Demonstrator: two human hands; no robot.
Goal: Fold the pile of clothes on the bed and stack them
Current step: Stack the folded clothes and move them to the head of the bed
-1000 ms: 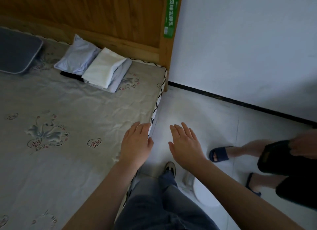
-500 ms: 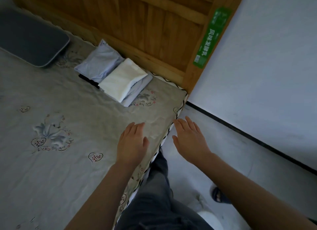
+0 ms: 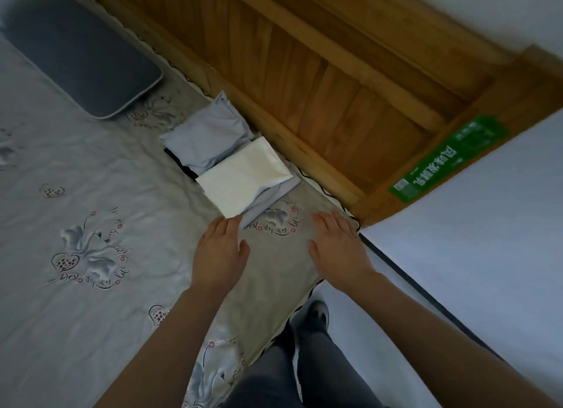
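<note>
Folded clothes sit in a small group on the bed (image 3: 91, 170), up near the wooden headboard (image 3: 320, 103), by the bed's corner. White piece (image 3: 243, 179) is on top: flat rectangle, neat edges, faint yellowish tint near its middle, lying diagonal. Under it a pale blue piece (image 3: 274, 199) sticks out along the near/right edge, layered folds visible. Just behind, touching the white one, a 2nd pale blue bundle (image 3: 207, 136), puffier, w/ a pointed corner poking up toward the headboard. A thin strip of black fabric (image 3: 182, 167) shows beneath the blue bundle on the left side; can't tell what garment.

L hand (image 3: 221, 252) palm down, fingers straight & together, holding nothing; fingertips right at the near corner of the white piece, contact unclear. R hand (image 3: 338, 243) also flat, fingers extended, empty, over the sheet near the bed's corner, apart from the clothes.

Sheet is grey w/ swan & heart prints, wrinkled. Dark grey pillow (image 3: 82, 57) far left by the headboard. Green label (image 3: 447, 158) on the bedpost. Person's legs in grey trousers (image 3: 304, 371) and a shoe (image 3: 318, 311) at the bedside on a pale floor.
</note>
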